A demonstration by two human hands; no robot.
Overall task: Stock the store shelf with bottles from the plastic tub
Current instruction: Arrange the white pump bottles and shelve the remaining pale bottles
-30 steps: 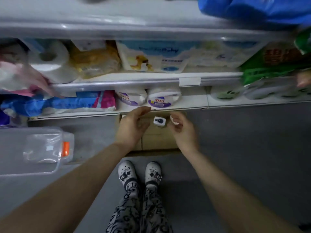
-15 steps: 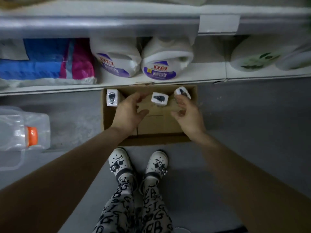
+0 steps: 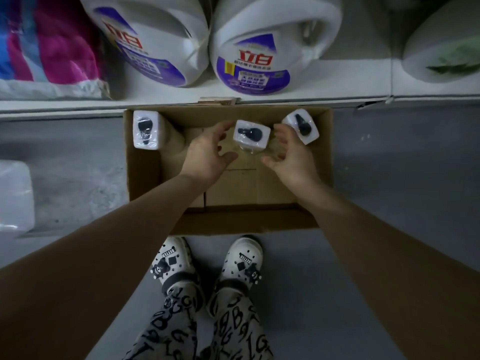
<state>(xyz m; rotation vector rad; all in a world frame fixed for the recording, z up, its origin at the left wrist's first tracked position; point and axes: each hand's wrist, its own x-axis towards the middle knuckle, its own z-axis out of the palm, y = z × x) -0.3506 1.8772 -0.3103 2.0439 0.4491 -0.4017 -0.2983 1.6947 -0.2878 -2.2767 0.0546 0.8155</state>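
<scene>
The white shelf (image 3: 337,83) runs along the far side of the cardboard box (image 3: 246,220), its front lip just beyond the box's far wall. The box sits open on the grey floor (image 3: 389,165), and its near half is bare cardboard. On the shelf beyond the box stand two big white jugs with purple labels, the left jug (image 3: 150,40) and the right jug (image 3: 259,48) pressed side by side, with a pink and blue package (image 3: 52,42) to their left and a white container with a green label (image 3: 441,48) to their right. Well left of the box, a translucent plastic tub (image 3: 13,198) shows at the frame edge. Three bottles stand along the box's far wall, each a white, film-wrapped top with a black pump: the left bottle (image 3: 146,129) in the far left corner, the middle bottle (image 3: 251,135), and the right bottle (image 3: 301,126) tilted in the far right corner. Both hands are wide, fingers spread, holding nothing: the left hand (image 3: 207,154) just left of the middle bottle, the right hand (image 3: 293,157) just right of it, fingers in the gap before the right bottle; whether either touches the bottle, I cannot tell.
</scene>
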